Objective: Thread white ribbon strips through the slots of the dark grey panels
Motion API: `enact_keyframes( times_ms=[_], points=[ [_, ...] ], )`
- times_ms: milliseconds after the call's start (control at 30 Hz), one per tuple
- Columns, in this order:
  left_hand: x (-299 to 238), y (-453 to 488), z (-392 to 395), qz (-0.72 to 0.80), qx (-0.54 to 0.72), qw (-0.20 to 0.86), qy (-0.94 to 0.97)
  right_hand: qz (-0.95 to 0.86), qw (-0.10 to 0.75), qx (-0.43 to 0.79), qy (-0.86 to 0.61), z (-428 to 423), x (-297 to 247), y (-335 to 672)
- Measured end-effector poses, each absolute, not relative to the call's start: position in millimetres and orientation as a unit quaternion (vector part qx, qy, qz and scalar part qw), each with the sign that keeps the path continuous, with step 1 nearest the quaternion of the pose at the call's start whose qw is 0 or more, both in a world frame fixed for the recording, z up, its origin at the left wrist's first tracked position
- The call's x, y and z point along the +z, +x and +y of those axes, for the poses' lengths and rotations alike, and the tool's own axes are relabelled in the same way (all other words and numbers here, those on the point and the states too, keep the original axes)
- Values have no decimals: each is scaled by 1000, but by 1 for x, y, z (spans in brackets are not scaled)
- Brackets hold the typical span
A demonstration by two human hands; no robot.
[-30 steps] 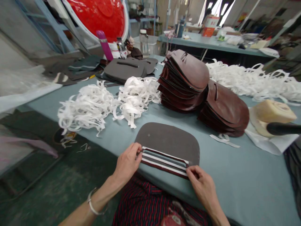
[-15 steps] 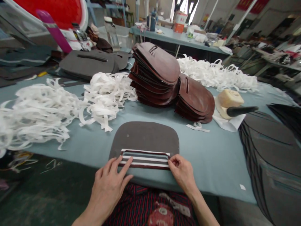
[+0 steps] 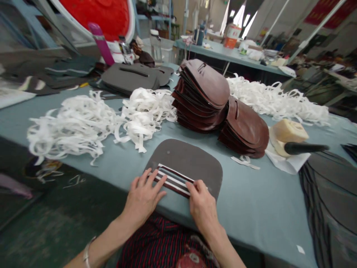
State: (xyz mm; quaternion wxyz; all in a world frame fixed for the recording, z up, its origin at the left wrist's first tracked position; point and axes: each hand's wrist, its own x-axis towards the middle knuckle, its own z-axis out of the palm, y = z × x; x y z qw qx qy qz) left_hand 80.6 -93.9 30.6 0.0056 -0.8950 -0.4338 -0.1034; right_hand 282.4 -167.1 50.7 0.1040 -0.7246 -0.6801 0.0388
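A grey rounded panel (image 3: pixel 192 160) lies flat near the table's front edge. Along its near side runs a long slot framed in dark red leather, with white tape strips (image 3: pixel 174 181) along it. My left hand (image 3: pixel 145 191) rests on the slot's left end, fingers spread and fingertips on the strips. At the right end, my right hand (image 3: pixel 202 203) has its thumb and fingers bent together against the strips. Whatever is between those fingers is hidden.
Beyond the panel stand two stacks of brown leather pieces (image 3: pixel 208 83). Loose white tape (image 3: pixel 72 126) is heaped at left and back right. A yellowish block (image 3: pixel 290 130) and a black-handled tool (image 3: pixel 306 147) sit at right, beside dark panels (image 3: pixel 331 186).
The view has turned, so the table appears tilted. My right hand has shifted over the slot's right end, covering it. My left hand stays spread on the left end.
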Motion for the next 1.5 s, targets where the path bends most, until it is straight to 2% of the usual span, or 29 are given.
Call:
enact_keyframes(
  times_ms=[167, 400, 667, 800, 1167, 1500],
  points=[
    [26, 89, -77, -397, -137, -42, -906, -734, 103, 39, -670, -144, 42, 268],
    [16, 78, -73, -396, -225, -100, -884, -706, 186, 77, -679, -143, 38, 289],
    [19, 71, -65, -435, -300, -178, -830, -698, -2, -1, -716, -126, 42, 284],
    [18, 71, -67, -436, -309, -190, -823, -721, -34, -9, -692, -122, 51, 285],
    [21, 70, -69, -456, -333, -222, -795, -724, 76, -29, -685, -123, 45, 262],
    [22, 69, -68, -447, -322, -230, -802, -754, 167, 38, -634, -79, 37, 207]
  ],
)
